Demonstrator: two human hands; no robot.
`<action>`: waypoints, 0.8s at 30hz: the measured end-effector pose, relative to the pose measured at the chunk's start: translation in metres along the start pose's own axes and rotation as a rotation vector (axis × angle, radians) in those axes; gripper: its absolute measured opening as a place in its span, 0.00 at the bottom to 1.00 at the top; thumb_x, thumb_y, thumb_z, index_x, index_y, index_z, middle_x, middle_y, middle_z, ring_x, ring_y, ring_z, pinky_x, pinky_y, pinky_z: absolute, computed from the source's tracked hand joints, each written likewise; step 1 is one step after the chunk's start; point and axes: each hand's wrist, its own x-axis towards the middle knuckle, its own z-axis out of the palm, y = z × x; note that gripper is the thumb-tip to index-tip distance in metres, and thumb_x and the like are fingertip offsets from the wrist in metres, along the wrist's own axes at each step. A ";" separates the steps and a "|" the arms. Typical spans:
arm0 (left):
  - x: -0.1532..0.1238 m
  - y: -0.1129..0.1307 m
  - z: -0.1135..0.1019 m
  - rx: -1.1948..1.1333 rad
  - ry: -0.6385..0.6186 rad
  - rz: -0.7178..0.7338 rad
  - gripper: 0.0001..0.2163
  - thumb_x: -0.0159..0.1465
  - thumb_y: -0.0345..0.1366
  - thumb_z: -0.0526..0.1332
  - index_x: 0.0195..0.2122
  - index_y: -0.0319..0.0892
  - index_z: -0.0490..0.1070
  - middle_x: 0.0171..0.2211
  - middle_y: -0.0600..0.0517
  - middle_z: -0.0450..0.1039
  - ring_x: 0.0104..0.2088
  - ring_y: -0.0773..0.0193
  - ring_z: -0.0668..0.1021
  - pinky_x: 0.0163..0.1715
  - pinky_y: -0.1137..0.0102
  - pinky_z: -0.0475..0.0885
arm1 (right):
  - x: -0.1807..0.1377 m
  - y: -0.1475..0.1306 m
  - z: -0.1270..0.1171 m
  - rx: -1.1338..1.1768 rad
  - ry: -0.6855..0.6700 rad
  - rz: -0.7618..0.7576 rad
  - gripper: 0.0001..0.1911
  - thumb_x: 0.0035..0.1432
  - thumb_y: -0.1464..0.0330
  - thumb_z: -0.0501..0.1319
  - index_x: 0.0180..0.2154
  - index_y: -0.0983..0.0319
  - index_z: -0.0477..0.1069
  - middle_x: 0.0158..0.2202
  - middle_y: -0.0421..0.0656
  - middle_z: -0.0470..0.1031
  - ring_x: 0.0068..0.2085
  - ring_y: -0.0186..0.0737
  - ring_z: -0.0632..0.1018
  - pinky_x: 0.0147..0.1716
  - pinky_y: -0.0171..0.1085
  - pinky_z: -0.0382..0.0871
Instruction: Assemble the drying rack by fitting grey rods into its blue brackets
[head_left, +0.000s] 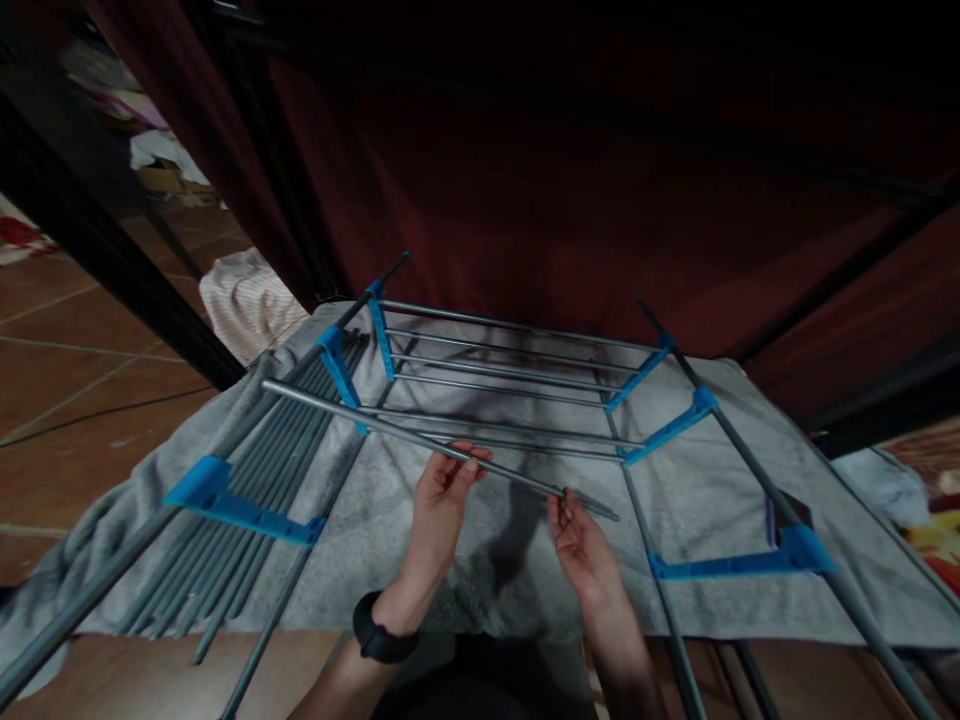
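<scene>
My left hand [444,492] pinches a long grey metal rod [375,425] near its middle, fingers closed on it. My right hand [581,535] grips the same rod close to its right end. The rod slants from upper left to lower right above a partly built drying rack [525,385] made of grey rods and blue plastic connectors [240,505]. A black band sits on my left wrist. The rack lies on a grey towel [697,520].
A bundle of loose grey rods [255,500] lies at the left on the towel. Dark red curtains [562,180] hang behind. Brown tiled floor [67,400] lies to the left, with a striped cloth [244,300] and clutter farther back.
</scene>
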 end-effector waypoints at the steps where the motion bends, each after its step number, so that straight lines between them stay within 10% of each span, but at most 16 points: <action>1: 0.000 -0.001 0.002 0.009 -0.011 -0.002 0.14 0.57 0.39 0.70 0.44 0.44 0.75 0.40 0.47 0.80 0.44 0.55 0.81 0.46 0.62 0.75 | -0.002 0.002 0.003 0.017 -0.005 0.008 0.12 0.44 0.72 0.76 0.33 0.59 0.78 0.35 0.37 0.82 0.39 0.34 0.83 0.44 0.32 0.81; 24: 0.001 -0.028 0.017 0.283 -0.246 0.067 0.09 0.64 0.42 0.63 0.42 0.47 0.76 0.37 0.48 0.79 0.41 0.55 0.78 0.46 0.64 0.71 | -0.053 0.017 0.064 0.053 -0.357 0.371 0.09 0.53 0.68 0.72 0.37 0.62 0.77 0.32 0.37 0.81 0.34 0.30 0.81 0.36 0.29 0.76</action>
